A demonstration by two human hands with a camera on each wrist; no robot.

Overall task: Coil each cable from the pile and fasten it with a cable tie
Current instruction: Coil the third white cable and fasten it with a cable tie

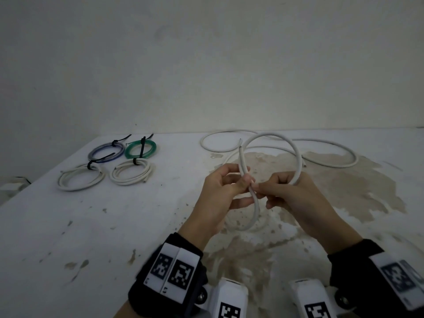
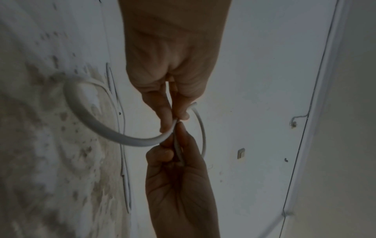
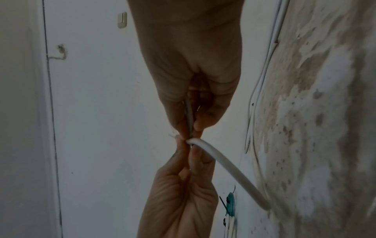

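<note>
Both hands hold one thick white cable (image 1: 297,154) above the table, bent into a round loop that rises behind them. My left hand (image 1: 241,183) pinches it where the strands cross, and the cut end (image 1: 240,148) sticks up beyond the fingers. Right beside it, my right hand (image 1: 260,189) grips the loop's near side, the two hands touching. A slack bend (image 1: 251,222) hangs below them. In the left wrist view the left hand (image 2: 173,119) pinches the cable (image 2: 97,125). In the right wrist view the right hand (image 3: 191,128) holds the cable (image 3: 234,173).
Two loose white cables (image 1: 218,149) (image 1: 332,165) lie at the back of the stained white table (image 1: 114,226). At the back left lie tied coils: a bluish one (image 1: 106,153), a green one (image 1: 141,148) and two white ones (image 1: 80,180) (image 1: 130,174), each with a black tie.
</note>
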